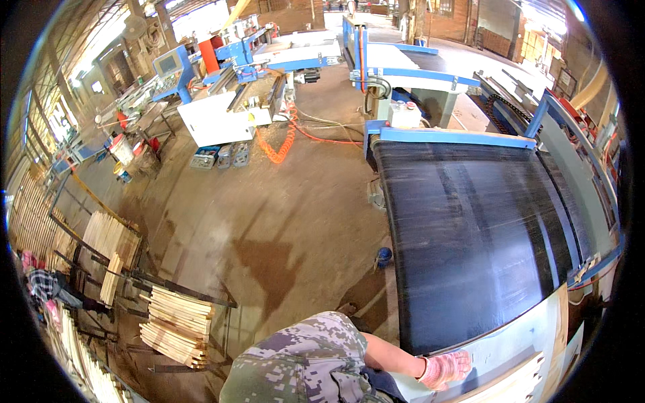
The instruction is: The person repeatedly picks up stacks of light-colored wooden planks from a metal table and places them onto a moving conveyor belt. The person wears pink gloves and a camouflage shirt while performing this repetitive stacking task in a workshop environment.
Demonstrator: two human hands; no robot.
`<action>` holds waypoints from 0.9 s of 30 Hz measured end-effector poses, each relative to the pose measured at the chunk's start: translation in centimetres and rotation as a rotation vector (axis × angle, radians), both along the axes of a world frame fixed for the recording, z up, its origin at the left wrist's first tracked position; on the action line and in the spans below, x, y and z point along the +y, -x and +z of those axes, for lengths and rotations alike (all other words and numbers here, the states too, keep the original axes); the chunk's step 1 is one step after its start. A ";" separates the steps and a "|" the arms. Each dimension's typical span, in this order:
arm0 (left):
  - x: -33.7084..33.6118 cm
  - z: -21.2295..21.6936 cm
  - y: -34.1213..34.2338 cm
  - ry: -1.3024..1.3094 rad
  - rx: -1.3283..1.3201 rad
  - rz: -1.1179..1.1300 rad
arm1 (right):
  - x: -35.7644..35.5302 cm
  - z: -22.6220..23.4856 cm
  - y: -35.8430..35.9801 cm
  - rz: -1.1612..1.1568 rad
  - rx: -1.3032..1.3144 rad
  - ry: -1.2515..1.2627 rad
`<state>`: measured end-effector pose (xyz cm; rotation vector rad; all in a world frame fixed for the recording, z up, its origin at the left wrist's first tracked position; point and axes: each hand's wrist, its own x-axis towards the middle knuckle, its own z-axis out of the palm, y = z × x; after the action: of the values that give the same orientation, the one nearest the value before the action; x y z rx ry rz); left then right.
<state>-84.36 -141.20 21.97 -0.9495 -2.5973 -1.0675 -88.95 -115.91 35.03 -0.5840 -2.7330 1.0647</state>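
My left hand (445, 370), in a pink-and-white knit glove, reaches across to the right from a camouflage sleeve (306, 359). It lies palm down on a pale, smooth surface (480, 352), its fingers stretched out and seemingly holding nothing. Close beside it, at the lower edge, is a stack of light wooden strips (514, 381), partly cut off by the picture's rim. Just beyond the fingers starts a wide black conveyor belt (470, 242). My right hand is out of the picture.
A blue rail (457, 138) crosses the belt's far end. Wooden strips (176, 326) lie stacked on dark metal racks at left, where another person (44, 285) is partly visible. A white-and-blue machine (215, 121), orange coiled hose (277, 151) and small blue object (383, 256) stand around the brown floor.
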 end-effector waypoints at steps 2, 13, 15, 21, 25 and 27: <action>-0.2 0.6 0.2 0.003 0.030 -0.024 | -0.3 0.0 0.4 0.006 -0.002 -0.004; 0.3 0.2 0.2 -0.031 0.047 -0.018 | -1.3 -0.2 0.9 0.022 -0.014 0.004; 0.3 0.1 0.3 -0.037 0.055 -0.011 | -1.3 -0.2 1.0 0.029 -0.016 0.006; -0.2 0.5 0.0 -0.048 0.034 -0.015 | -1.0 -0.4 0.8 0.035 -0.007 0.006; -1.4 0.1 0.0 -0.108 0.075 0.064 | 1.1 -0.2 -0.7 -0.014 0.004 0.002; -1.4 1.1 -0.7 -0.148 0.075 0.045 | 4.5 -0.5 -2.2 -0.080 0.002 -0.005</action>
<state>-83.67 -142.57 23.03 -0.8754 -2.4301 -1.1699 -86.80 -111.43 34.58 -0.6849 -2.6847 1.0387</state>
